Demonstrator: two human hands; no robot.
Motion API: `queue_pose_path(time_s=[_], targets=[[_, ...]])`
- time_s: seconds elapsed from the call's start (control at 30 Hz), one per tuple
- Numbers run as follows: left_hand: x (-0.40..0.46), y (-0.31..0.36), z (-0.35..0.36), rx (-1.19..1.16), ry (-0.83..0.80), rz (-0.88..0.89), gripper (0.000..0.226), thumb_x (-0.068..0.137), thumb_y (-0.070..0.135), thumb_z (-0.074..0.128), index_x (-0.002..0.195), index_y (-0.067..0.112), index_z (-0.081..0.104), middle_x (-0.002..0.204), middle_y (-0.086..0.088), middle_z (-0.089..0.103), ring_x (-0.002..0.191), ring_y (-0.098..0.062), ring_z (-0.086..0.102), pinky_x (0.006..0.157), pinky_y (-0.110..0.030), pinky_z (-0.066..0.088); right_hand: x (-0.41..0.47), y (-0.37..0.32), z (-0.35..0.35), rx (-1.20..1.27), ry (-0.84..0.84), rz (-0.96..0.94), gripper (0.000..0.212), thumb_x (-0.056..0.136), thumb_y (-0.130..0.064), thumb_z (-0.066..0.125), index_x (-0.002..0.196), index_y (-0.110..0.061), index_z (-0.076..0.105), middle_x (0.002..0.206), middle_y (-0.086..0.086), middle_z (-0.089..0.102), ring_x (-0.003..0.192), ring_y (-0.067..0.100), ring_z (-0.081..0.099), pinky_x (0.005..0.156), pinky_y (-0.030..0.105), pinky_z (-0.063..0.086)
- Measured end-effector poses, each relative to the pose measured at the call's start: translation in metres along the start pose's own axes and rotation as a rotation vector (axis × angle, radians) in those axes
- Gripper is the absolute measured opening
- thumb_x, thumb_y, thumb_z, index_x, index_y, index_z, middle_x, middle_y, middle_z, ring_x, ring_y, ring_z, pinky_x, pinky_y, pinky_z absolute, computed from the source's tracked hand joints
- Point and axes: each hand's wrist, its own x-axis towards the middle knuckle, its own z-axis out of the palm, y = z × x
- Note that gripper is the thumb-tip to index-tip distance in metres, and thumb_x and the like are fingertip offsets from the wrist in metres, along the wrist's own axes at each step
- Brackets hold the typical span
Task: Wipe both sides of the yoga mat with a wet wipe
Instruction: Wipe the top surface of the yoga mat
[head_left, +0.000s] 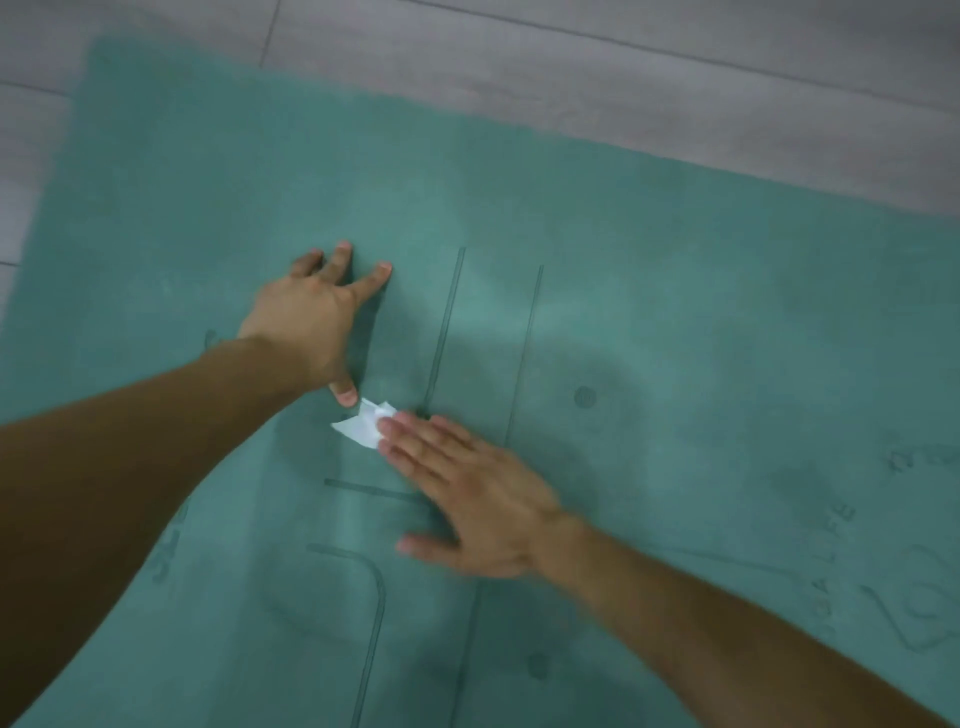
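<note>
Teal and marked with dark lines, the yoga mat (649, 270) lay flat across most of the frame on a grey wood-look floor (571, 67). The left hand (311, 317), at centre left, pressed the mat with its grip spread, fingers splayed and straight. The right hand (478, 504), lower centre and slightly blurred, lay flat with fingers straight and together, their tips pressing a crumpled white wet wipe (361, 425) onto the mat just below the left thumb.
</note>
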Motion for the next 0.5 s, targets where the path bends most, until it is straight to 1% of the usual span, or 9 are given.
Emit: queue_pose_path(time_s=[0.03, 0.1, 0.17, 0.2, 0.27, 0.33, 0.4, 0.43, 0.5], targets=[[0.000, 0.000, 0.001, 0.000, 0.002, -0.004, 0.168, 0.037, 0.063, 0.102, 0.165, 0.047, -0.005, 0.178, -0.003, 0.000, 0.161, -0.035, 0.015, 0.120, -0.053, 0.041, 0.000, 0.032, -0.006, 0.037, 0.085, 0.049, 0.086, 0.104, -0.057, 0.048, 0.167, -0.009, 0.014, 0.176, 0.007, 0.006, 0.163, 0.019, -0.001, 0.130, 0.045, 0.017], [0.000, 0.001, 0.002, -0.006, 0.008, -0.010, 0.167, 0.037, 0.062, 0.102, 0.165, 0.048, -0.004, 0.177, -0.002, 0.000, 0.161, -0.035, 0.014, 0.119, -0.054, 0.042, 0.002, 0.109, -0.028, 0.073, 0.211, 0.435, 0.083, 0.104, -0.056, 0.045, 0.167, -0.012, 0.014, 0.176, 0.006, 0.011, 0.162, 0.019, 0.007, 0.129, 0.046, 0.018], [0.002, 0.001, 0.002, 0.002, 0.010, -0.001, 0.168, 0.036, 0.061, 0.103, 0.165, 0.047, -0.004, 0.177, -0.003, 0.001, 0.160, -0.036, 0.015, 0.117, -0.055, 0.043, 0.009, 0.151, -0.050, -0.031, 0.278, 0.861, 0.088, 0.104, -0.070, 0.016, 0.167, -0.009, 0.008, 0.176, 0.008, 0.003, 0.163, 0.022, -0.001, 0.130, 0.046, 0.013], [0.003, 0.002, 0.002, 0.006, 0.010, 0.005, 0.168, 0.036, 0.060, 0.103, 0.165, 0.047, -0.004, 0.177, -0.004, 0.002, 0.160, -0.036, 0.015, 0.117, -0.054, 0.043, 0.016, 0.143, -0.049, -0.038, 0.274, 0.960, 0.094, 0.102, -0.073, 0.006, 0.167, -0.006, 0.004, 0.176, 0.010, -0.002, 0.162, 0.023, -0.006, 0.131, 0.047, 0.010], [0.003, 0.003, 0.002, 0.014, 0.010, -0.003, 0.170, 0.035, 0.060, 0.103, 0.165, 0.046, -0.006, 0.177, -0.006, 0.001, 0.160, -0.037, 0.015, 0.118, -0.054, 0.043, 0.030, 0.085, -0.027, -0.016, 0.209, 0.768, 0.096, 0.102, -0.074, 0.011, 0.166, -0.003, 0.001, 0.175, 0.014, -0.008, 0.161, 0.025, -0.014, 0.131, 0.047, 0.007], [0.002, 0.003, 0.002, 0.027, 0.007, -0.010, 0.171, 0.036, 0.062, 0.102, 0.165, 0.044, -0.007, 0.177, -0.006, 0.001, 0.159, -0.037, 0.016, 0.117, -0.053, 0.043, 0.023, 0.017, -0.009, -0.009, 0.008, 0.285, 0.093, 0.104, -0.071, 0.024, 0.167, -0.005, 0.002, 0.175, 0.012, -0.009, 0.161, 0.022, -0.017, 0.131, 0.045, 0.008], [0.002, 0.003, 0.003, 0.028, 0.012, 0.003, 0.171, 0.035, 0.063, 0.102, 0.165, 0.045, -0.008, 0.177, -0.006, 0.001, 0.159, -0.036, 0.016, 0.118, -0.052, 0.043, 0.012, 0.028, -0.010, -0.083, 0.007, 0.021, 0.085, 0.107, -0.063, 0.033, 0.168, -0.010, 0.007, 0.176, 0.006, -0.003, 0.162, 0.018, -0.011, 0.131, 0.044, 0.011], [0.003, 0.002, 0.003, 0.020, 0.014, 0.004, 0.171, 0.035, 0.062, 0.102, 0.165, 0.045, -0.008, 0.177, -0.005, 0.000, 0.160, -0.036, 0.015, 0.118, -0.052, 0.043, 0.011, 0.058, -0.016, -0.065, 0.089, 0.085, 0.081, 0.108, -0.057, 0.038, 0.168, -0.012, 0.010, 0.176, 0.005, 0.002, 0.162, 0.018, -0.005, 0.130, 0.045, 0.013], [0.003, 0.003, 0.004, 0.010, 0.012, -0.004, 0.170, 0.037, 0.059, 0.103, 0.165, 0.046, -0.008, 0.177, -0.004, -0.002, 0.161, -0.035, 0.012, 0.119, -0.053, 0.042, 0.014, 0.128, -0.036, -0.002, 0.262, 0.467, 0.079, 0.107, -0.055, 0.038, 0.168, -0.011, 0.012, 0.176, 0.006, 0.009, 0.163, 0.020, 0.004, 0.130, 0.046, 0.016]])
